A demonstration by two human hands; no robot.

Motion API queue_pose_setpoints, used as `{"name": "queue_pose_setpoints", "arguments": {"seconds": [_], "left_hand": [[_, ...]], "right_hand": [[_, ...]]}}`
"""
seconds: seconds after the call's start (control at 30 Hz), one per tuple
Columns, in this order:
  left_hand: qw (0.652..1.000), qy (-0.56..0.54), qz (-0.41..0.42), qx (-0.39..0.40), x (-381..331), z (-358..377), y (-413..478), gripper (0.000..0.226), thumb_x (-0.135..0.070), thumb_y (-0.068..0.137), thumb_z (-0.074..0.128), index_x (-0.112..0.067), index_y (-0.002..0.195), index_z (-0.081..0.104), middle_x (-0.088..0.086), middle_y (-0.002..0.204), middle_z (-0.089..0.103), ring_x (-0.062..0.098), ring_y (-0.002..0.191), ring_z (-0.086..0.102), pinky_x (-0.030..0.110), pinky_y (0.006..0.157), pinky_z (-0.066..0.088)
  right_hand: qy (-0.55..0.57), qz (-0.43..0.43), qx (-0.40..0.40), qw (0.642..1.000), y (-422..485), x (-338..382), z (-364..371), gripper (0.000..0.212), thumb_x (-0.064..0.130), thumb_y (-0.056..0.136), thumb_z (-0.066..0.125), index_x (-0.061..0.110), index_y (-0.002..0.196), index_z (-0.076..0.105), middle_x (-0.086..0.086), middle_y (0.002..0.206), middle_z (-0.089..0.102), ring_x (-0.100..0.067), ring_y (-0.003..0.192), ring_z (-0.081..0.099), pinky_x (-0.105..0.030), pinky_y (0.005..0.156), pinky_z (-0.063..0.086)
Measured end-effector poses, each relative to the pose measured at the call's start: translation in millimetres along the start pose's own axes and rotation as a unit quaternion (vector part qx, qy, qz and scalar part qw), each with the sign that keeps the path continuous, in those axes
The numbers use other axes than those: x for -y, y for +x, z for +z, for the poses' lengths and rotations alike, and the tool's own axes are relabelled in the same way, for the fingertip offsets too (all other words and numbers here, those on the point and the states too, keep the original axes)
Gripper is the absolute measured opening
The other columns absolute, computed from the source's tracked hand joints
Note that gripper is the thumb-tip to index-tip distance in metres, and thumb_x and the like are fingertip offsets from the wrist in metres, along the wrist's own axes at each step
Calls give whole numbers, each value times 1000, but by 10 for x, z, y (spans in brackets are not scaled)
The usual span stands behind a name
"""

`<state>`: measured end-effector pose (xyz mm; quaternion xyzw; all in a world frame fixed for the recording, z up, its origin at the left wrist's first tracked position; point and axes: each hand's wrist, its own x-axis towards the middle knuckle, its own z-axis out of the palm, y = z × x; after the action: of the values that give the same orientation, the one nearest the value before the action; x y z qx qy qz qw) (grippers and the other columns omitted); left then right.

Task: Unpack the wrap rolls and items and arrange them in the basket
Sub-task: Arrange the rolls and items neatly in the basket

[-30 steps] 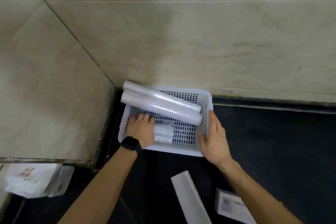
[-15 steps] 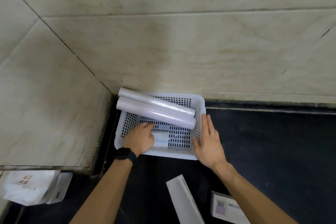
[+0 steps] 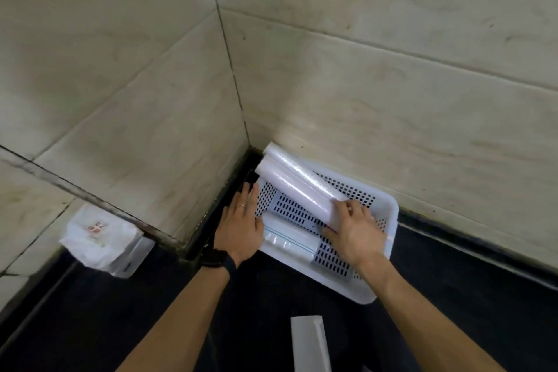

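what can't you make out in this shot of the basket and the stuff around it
- Head view: the near ends of the two wrap rolls are covered by the right hand.
- Head view: the white box is cut off by the bottom edge.
- Head view: print on the white bag is too small and blurred to read.
- Head view: the left hand hides the near-left corner of the basket.

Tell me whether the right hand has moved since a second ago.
Yes. The right hand went from outside the basket's right wall to inside it, onto the front wrap roll's end.
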<state>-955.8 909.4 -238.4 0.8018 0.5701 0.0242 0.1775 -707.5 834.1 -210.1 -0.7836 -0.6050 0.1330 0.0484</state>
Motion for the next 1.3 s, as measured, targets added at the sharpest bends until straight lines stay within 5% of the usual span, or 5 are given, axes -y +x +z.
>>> {"name": "queue_pose_setpoints", "arguments": {"seconds": [0.13,0.37,0.73,0.9,1.3], "left_hand": [[1000,-8,7,-1,25,10,28,76,-34,99,36,-27,156,-13,6,166,2,27,150,15,52,116,26],[964,-250,-70,-61,-141,-293,400,65,-45,98,46,-23,155,23,6,158,32,23,142,35,39,116,29],[849,-506,-153,-17,-301,-533,1262,9,-36,92,66,-28,94,70,0,87,70,14,76,62,27,72,50],[828,-538,-156,-19,-145,-499,990,39,-30,92,67,-15,129,63,-7,96,70,8,80,67,17,68,51],[825,-545,-141,-56,-114,-454,774,44,-24,96,62,-20,139,54,1,120,66,10,88,67,20,76,52]], "right_hand": [[-38,-6,14,999,56,54,47,65,51,90,59,17,141,38,-9,129,51,-33,114,52,-45,67,58],[165,11,-33,986,-139,-16,-155,65,51,88,63,16,140,45,-2,131,53,-19,108,55,-40,87,54],[204,8,-115,972,-312,-308,-628,61,43,88,70,24,140,46,8,129,52,-3,105,46,-26,92,44],[164,-18,-82,983,-22,-269,-572,59,34,90,68,22,143,44,-1,135,52,-18,111,53,-35,97,46],[86,-66,-23,994,364,-161,-143,53,8,98,55,13,149,41,-13,154,40,-32,145,32,-41,119,27]]}}
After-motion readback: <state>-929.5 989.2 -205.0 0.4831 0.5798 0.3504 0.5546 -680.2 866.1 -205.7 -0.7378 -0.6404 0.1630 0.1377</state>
